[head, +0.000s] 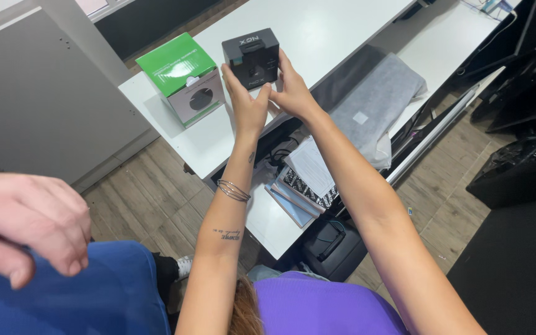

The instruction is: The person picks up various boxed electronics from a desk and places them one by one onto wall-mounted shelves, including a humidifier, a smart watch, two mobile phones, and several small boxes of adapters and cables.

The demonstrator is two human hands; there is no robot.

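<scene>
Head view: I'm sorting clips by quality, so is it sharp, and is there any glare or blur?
Head view: black box between both hands is sharp; white table glares bright, nearly washed out; another person's hand at the left edge is soft, too close.

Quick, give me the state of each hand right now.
Left hand: closed on the left side of the black box.
Right hand: gripping the same black box from the right.

Black box (250,57) held over white desk – green-topped white box (184,77) left of it.
</scene>
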